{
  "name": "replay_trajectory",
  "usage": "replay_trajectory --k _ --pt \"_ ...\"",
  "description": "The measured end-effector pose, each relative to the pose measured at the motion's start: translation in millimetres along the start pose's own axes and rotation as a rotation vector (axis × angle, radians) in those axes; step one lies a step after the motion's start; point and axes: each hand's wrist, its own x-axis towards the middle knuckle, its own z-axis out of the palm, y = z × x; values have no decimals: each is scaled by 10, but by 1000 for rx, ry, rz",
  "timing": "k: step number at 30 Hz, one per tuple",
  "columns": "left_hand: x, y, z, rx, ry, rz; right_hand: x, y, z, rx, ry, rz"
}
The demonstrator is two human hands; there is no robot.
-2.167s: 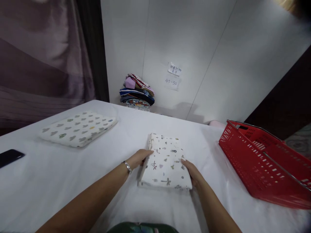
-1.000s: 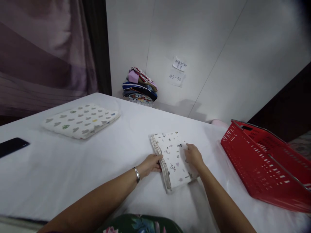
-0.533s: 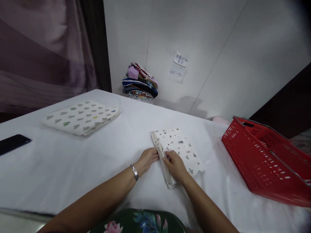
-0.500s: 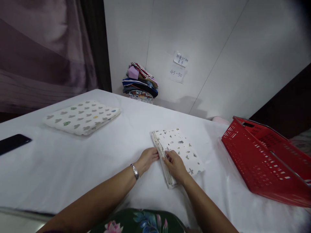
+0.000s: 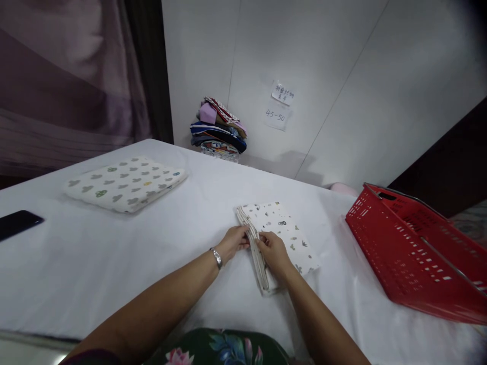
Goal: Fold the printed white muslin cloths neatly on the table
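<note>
A white cloth (image 5: 299, 238) with small grey and green prints lies folded in several layers on the table before me. Its thick layered edge faces left. My left hand (image 5: 233, 244), with a silver bracelet at the wrist, has its thumb and fingers at this edge and seems to pinch some layers. On the top side, my right hand (image 5: 273, 252) grips the same edge between thumb and bent fingers. Its fingertips are partly hidden. Farther left lies another folded cloth (image 5: 125, 183), white with grey cloud-like shapes, touched by neither hand.
A red plastic basket (image 5: 411, 253) with metal handles stands at the right of the white-covered table (image 5: 171, 304). A black phone (image 5: 19, 224) lies at the left edge. Against the wall rises a stack of folded fabrics (image 5: 219, 126), left of paper notes (image 5: 279, 104).
My left hand has moved slightly up onto the layered edge, its thumb now at the layers. The right hand has shifted only a little; the cloth stays in place.
</note>
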Motion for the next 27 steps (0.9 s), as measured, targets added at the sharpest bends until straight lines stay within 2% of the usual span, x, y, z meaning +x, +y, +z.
replay_trajectory --k 10,16,27 --pt "118 -50 -21 118 36 39 94 9 -13 -1 -130 -29" --pt "110 -61 -27 119 54 49 128 23 -18 31 -142 -17" --pt "82 -56 -32 109 57 43 150 -174 -32 -387 -135 -41"
